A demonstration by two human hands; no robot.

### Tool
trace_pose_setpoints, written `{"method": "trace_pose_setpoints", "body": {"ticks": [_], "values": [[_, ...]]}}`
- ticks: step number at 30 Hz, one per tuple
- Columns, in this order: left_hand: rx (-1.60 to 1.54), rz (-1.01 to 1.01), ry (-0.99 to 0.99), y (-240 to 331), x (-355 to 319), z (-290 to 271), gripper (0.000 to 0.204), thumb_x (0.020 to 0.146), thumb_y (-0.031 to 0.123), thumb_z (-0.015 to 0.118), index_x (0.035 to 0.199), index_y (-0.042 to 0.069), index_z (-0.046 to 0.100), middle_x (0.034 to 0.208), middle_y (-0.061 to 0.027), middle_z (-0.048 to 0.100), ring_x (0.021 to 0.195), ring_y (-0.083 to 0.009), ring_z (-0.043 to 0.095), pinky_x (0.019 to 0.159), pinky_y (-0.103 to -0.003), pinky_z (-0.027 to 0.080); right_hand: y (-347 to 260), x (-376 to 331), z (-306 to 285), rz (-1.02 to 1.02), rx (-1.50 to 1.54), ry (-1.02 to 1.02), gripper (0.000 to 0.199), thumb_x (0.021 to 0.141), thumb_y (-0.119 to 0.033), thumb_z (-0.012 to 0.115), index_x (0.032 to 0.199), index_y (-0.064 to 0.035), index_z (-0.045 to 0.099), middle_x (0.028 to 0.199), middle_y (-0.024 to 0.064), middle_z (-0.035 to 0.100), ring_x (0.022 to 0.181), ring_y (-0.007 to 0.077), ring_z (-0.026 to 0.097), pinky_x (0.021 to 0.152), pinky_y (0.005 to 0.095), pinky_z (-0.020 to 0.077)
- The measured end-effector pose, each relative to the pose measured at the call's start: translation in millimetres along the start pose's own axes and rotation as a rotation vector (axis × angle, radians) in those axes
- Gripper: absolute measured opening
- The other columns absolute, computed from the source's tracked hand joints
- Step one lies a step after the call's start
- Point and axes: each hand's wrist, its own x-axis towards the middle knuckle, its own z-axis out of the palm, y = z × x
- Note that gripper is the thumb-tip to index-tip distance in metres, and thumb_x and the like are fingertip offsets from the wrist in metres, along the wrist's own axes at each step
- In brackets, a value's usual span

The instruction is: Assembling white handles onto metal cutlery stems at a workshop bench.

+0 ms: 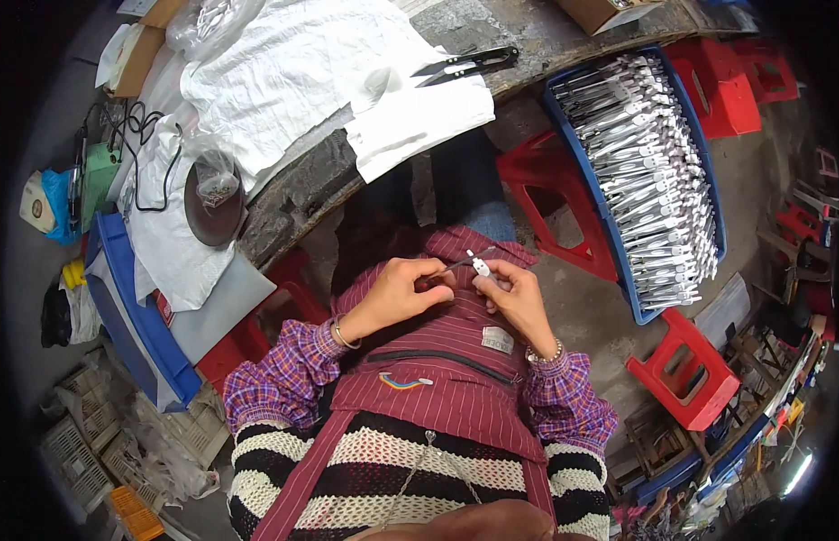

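Observation:
Over my apron-covered lap I hold a small white plastic piece point(481, 267) with a thin dark stem. My right hand point(517, 298) pinches the white part between thumb and fingers. My left hand point(404, 296) is closed around the other end of the dark stem, most of which its fingers hide. Many similar white pieces with dark and grey stems lie piled in a blue crate point(649, 316) to my right.
Red stools point(555, 203) stand under and around the crate. Ahead is a worn table point(302, 185) with white sheeting point(284, 81), black snips point(474, 65) and a brown dish point(212, 203) holding a bag of small parts. At left are a blue bin point(136, 316) and plastic baskets point(82, 451).

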Motion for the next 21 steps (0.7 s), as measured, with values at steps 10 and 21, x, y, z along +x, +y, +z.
{"method": "trace_pose_setpoints", "body": {"ticks": [10,21], "values": [[-0.423,-0.218,-0.068,-9.7,2.2,-4.6,0.016,0.071,-0.008,0.059,0.086,-0.001,0.061,0.08,-0.0033,0.062,0.078,-0.0107,0.058,0.072,-0.024,0.047,0.3,0.8,-2.2,0.006,-0.003,-0.007,0.022,0.084,-0.01,0.065,0.102,0.0018,0.063,0.067,-0.0024,0.058,0.053,0.0015,0.049,0.047,0.0176,0.0398],[-0.482,-0.23,-0.061,-15.4,2.2,-4.7,0.011,0.074,-0.007,0.061,0.081,0.002,0.059,0.08,-0.0009,0.061,0.075,-0.006,0.055,0.067,-0.02,0.043,-1.5,2.9,-3.6,0.014,-0.045,-0.061,0.025,0.085,-0.007,0.063,0.107,0.0027,0.06,0.074,0.0,0.061,0.055,0.0025,0.051,0.05,0.0166,0.0419]]}}
